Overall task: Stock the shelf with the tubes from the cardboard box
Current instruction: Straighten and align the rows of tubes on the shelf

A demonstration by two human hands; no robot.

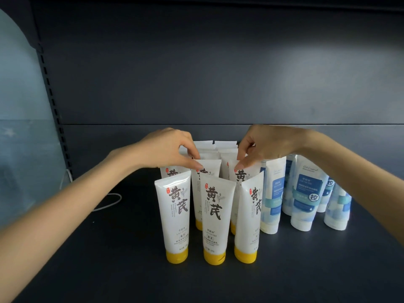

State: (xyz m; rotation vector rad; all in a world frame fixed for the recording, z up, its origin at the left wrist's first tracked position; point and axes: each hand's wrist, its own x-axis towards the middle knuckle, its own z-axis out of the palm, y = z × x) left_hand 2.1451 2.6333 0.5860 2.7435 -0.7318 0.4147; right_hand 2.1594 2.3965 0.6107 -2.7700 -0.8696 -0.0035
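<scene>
Left hand [168,149]: fingers curled down, index tip on the top seam of the middle second-row tube [207,171]. Can't tell whether it pinches the seam or only touches it, because the thumb side is hidden. Right hand [270,146]: thumb and index meet on the top corner of the right second-row tube [241,174], pinching it.

Yellow-capped white tubes stand cap-down on the dark shelf [109,270], packed in rows. Front row has three: left tube [172,215], centre tube [215,217] and right tube [249,215], the last turned slightly. More rows stand behind with only their crimped tops showing.

Blue-and-white tubes [306,193] stand just beside them on the right, also cap-down, some tilted. A white cable [109,202] lies on the shelf to the left, near the perforated upright [50,84].
</scene>
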